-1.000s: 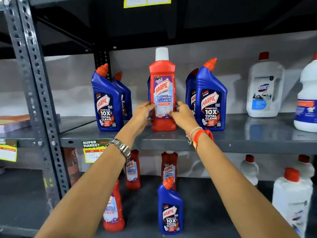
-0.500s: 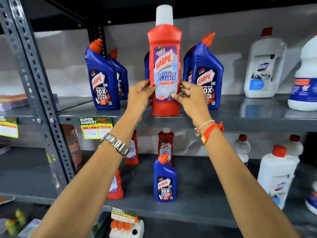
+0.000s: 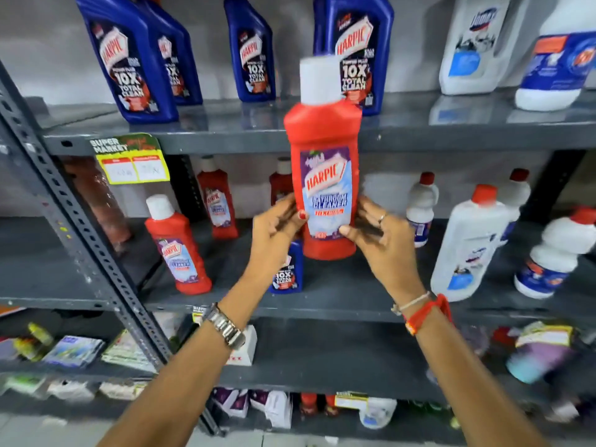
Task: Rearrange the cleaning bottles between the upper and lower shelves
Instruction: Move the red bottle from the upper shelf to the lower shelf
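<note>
Both hands, left hand (image 3: pixel 277 225) at 9 o'clock, right hand (image 3: pixel 375 233) at 3, clasp the red bottle (image 3: pixel 324 140) low; likely full, heavy, slick plastic.

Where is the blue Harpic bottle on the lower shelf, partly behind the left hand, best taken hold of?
A judgement: grip the blue Harpic bottle across its narrow side faces at mid-body, coming from the front. It stands upright near the shelf edge with its label facing out, so both sides look reachable. Its top is hidden behind the left hand and the held red bottle, so the neck cannot be judged.
</note>
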Demonstrator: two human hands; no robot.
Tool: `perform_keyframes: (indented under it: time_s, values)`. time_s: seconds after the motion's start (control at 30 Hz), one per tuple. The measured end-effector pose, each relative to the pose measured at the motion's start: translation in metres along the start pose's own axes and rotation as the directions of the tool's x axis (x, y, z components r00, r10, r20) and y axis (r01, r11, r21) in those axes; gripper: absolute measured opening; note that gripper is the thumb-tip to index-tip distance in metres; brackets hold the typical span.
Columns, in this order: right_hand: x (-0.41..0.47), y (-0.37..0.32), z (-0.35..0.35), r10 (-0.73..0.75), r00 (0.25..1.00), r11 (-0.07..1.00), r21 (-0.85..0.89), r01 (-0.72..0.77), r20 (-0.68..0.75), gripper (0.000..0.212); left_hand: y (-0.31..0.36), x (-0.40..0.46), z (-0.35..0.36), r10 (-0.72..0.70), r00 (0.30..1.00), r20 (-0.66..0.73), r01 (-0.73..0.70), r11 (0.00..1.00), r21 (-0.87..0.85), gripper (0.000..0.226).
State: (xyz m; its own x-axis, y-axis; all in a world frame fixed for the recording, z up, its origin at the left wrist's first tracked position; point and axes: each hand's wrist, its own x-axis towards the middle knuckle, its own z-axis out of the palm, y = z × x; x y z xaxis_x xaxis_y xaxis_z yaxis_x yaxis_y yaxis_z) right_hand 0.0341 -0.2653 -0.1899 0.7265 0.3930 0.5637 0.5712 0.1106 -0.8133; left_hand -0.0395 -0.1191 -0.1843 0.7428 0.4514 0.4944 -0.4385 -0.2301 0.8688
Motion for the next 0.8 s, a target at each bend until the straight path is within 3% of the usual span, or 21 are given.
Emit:
perform_keyframes:
  time_s: [0.23, 0.53, 0.8]
  values:
    - [-0.047, 0.103, 0.006, 0.219, 0.975, 0.972, -0.075, -0.222, -0.035, 0.047, -0.104, -0.035, 0.015, -0.179, 0.984, 0.026, 0.176, 0.981, 0.078, 0.035]
    - [-0.051, 0.167, 0.001, 0.285, 0.95, 0.944, -0.137, -0.301, -0.126, 0.046, -0.174, -0.025, 0.041, -0.284, 0.956, 0.076, 0.273, 0.953, 0.13, 0.036]
    - [-0.044, 0.179, 0.002, 0.318, 0.94, 0.915, -0.219, -0.339, -0.124, 0.048, -0.188, -0.019, 0.042, -0.336, 0.939, 0.069, 0.325, 0.937, 0.13, 0.039]
